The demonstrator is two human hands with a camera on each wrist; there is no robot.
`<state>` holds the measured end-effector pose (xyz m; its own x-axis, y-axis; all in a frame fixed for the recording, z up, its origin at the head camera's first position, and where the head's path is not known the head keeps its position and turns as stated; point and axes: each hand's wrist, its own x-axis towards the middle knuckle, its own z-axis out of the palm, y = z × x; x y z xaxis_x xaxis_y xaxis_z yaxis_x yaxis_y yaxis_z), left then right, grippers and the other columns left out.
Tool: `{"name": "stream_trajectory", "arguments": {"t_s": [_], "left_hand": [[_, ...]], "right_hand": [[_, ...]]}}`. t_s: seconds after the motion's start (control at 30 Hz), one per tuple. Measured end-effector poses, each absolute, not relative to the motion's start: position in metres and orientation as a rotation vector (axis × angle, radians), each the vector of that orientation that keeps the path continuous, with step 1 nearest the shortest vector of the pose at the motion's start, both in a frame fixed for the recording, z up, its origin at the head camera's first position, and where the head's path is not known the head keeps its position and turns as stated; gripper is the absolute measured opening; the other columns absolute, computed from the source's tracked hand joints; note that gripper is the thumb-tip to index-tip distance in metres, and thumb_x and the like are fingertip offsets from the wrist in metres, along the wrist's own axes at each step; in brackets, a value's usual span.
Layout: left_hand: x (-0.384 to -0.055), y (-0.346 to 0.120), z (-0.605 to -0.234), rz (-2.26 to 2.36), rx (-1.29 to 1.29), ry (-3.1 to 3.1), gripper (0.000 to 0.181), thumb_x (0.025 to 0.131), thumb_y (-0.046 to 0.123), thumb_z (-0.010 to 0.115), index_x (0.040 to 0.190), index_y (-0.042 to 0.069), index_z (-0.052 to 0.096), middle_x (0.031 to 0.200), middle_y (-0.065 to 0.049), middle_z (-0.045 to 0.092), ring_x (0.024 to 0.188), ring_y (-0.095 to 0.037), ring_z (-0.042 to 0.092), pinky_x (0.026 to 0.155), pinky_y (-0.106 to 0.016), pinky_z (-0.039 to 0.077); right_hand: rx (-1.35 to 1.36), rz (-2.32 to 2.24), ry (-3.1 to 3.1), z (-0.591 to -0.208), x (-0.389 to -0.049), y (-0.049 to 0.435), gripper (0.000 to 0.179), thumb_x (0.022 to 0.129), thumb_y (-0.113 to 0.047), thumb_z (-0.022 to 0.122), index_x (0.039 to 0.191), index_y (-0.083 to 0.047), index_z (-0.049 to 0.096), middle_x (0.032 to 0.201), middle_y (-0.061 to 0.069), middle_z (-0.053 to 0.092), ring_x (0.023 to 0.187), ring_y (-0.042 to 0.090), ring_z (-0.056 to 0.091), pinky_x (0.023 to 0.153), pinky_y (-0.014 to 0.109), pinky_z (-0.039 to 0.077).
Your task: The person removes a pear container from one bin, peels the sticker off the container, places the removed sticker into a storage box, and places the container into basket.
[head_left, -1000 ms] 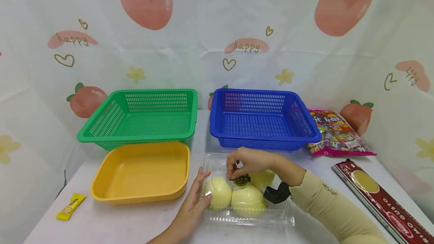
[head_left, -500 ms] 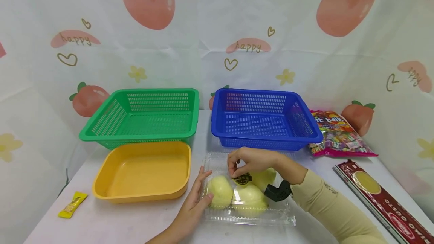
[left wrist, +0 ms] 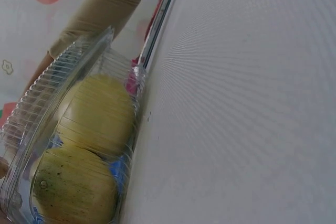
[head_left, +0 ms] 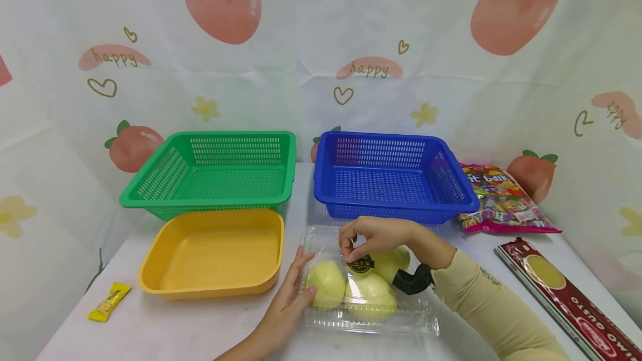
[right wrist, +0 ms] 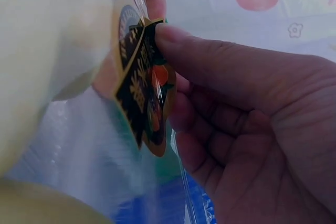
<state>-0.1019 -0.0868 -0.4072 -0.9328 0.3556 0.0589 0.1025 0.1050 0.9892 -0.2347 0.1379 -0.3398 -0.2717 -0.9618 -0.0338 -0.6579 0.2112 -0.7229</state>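
A clear plastic clamshell box [head_left: 371,325] lies on the table with several pale yellow fruits [head_left: 326,286] inside. My left hand [head_left: 286,299] rests along the box's left side, fingers extended and thumb near the front corner. Over the lid, my right hand [head_left: 373,238] has its fingers curled, and its thumb and fingers pinch the edge of a black-and-gold sticker [head_left: 361,264]. Up close in the right wrist view, the thumb presses on the sticker [right wrist: 144,82], which shows a small orange fruit picture. Through the box wall in the left wrist view, two fruits [left wrist: 100,116] sit close together.
Behind the box stands a blue basket [head_left: 396,205]; a green basket [head_left: 210,203] and a yellow tub [head_left: 210,294] are to its left. A yellow sachet [head_left: 109,301] lies far left. At right are a candy bag [head_left: 506,199] and a long dark-red package [head_left: 572,299].
The head view has shifted slightly, so everything sits a little further right. Both hands stay at the same places on the box, with the right thumb and fingers still at the sticker.
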Motion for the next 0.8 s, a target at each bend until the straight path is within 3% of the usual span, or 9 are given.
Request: {"name": "stream_trajectory", "arguments": {"t_s": [0.8], "left_hand": [[-0.1031,-0.0871,-0.4101,1.944,0.446,2.162,0.05,0.098,0.018,0.043,0.144,0.021,0.026,0.158,-0.008,-0.011,0.144,-0.034,-0.008,0.113,-0.055,-0.001]], "right_hand": [[-1.487,-0.786,2.044,-0.3358,-0.2323,0.1337,0.006,0.085,-0.01,0.066,0.088,-0.005,0.066,0.083,0.003,0.063,0.078,0.002,0.05,0.072,0.019,0.05]]}}
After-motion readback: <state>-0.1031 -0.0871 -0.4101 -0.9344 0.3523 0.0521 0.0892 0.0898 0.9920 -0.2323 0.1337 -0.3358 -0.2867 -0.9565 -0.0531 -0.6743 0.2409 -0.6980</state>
